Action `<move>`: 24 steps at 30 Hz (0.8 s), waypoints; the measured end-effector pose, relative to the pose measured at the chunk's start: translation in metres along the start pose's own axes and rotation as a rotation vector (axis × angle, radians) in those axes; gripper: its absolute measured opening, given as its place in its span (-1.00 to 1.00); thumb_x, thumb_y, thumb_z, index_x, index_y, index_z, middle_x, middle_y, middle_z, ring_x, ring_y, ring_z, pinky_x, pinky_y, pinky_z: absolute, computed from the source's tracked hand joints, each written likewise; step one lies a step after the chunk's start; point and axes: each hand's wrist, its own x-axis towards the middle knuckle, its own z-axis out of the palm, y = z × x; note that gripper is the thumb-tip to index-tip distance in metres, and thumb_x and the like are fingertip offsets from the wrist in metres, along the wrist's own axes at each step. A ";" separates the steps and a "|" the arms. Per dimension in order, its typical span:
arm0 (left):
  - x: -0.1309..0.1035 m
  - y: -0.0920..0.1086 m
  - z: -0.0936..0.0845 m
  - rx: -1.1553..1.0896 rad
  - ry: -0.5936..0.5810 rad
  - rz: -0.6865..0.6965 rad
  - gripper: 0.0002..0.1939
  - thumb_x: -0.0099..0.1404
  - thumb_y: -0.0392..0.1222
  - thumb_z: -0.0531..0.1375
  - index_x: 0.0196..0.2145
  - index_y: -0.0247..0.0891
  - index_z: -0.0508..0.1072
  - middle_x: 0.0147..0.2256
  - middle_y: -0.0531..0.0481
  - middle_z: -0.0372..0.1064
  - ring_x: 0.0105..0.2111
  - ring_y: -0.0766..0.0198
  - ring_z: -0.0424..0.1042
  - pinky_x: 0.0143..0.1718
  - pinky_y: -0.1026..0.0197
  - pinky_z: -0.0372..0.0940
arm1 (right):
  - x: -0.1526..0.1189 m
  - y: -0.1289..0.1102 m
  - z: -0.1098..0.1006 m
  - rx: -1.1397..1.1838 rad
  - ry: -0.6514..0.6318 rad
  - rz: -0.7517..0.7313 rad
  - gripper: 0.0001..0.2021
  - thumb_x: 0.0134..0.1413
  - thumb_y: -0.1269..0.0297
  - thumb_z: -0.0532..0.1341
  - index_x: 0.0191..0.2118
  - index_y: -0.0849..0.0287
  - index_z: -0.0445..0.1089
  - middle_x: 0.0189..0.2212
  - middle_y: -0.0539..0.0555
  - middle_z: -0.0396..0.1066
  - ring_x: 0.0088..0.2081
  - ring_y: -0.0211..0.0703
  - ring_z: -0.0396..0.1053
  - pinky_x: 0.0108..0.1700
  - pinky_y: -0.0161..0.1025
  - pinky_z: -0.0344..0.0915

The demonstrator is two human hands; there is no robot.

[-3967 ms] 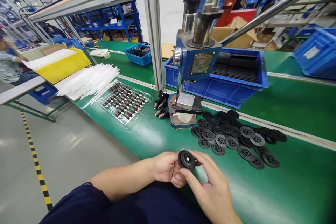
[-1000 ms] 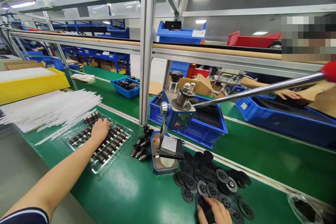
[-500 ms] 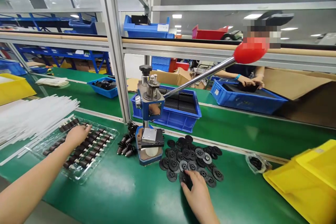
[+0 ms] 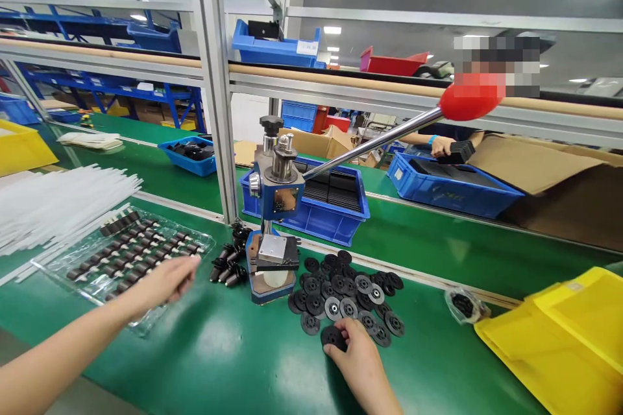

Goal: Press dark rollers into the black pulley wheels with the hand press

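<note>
My right hand (image 4: pixel 357 353) pinches a black slotted disc (image 4: pixel 333 336) by its edge, just in front of a loose pile of black and grey discs (image 4: pixel 348 307). Over the right edge of a clear plastic tray (image 4: pixel 207 248) is my left hand (image 4: pixel 170 280), its fingers curled together; whatever is in them is hidden. Rows of small brown cylinders with white stems (image 4: pixel 139 250) lie in that tray. Between my hands stands a blue hand press (image 4: pixel 280 188) with a red-knobbed lever (image 4: pixel 470 100). Dark stemmed parts (image 4: pixel 228 266) are heaped left of its base.
Behind the press sits a blue bin of black plates (image 4: pixel 335 224). White strips (image 4: pixel 63 207) lie at far left, yellow bins (image 4: pixel 574 331) at right, near a bagged black part (image 4: pixel 464 305). Across the bench, another person's hand (image 4: pixel 442 145) holds black plates above a blue bin (image 4: pixel 448 194).
My left hand has moved right and toward me, off the rows in the tray. My right hand has drawn the disc slightly away from the pile. The other person has lifted black plates.
</note>
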 end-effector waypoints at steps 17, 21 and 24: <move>-0.009 0.015 0.234 -0.507 -0.648 0.217 -0.69 0.15 -0.10 0.23 -0.20 -0.31 0.32 -0.42 0.04 0.37 -0.64 0.43 0.32 -0.67 0.38 0.15 | -0.016 -0.033 0.042 0.505 0.055 -0.146 -0.75 0.16 0.12 0.18 -0.17 0.20 0.40 -0.35 0.07 0.47 -0.31 -0.18 0.42 -0.21 -0.30 0.35; -0.012 0.014 0.231 -0.509 -0.639 0.209 -0.72 0.17 -0.11 0.23 -0.24 -0.32 0.33 -0.41 0.02 0.39 -0.65 0.45 0.31 -0.69 0.40 0.13 | -0.019 -0.036 0.040 0.475 0.045 -0.211 -0.76 0.21 0.12 0.15 -0.16 0.17 0.42 -0.35 0.05 0.47 -0.31 -0.20 0.42 -0.22 -0.34 0.34; -0.013 0.019 0.227 -0.504 -0.659 0.224 -0.76 0.20 -0.10 0.20 -0.26 -0.33 0.35 -0.42 0.01 0.40 -0.66 0.46 0.29 -0.69 0.40 0.12 | -0.019 -0.036 0.041 0.437 0.051 -0.247 -0.75 0.24 0.13 0.13 -0.12 0.15 0.43 -0.32 0.05 0.48 -0.31 -0.21 0.43 -0.23 -0.35 0.35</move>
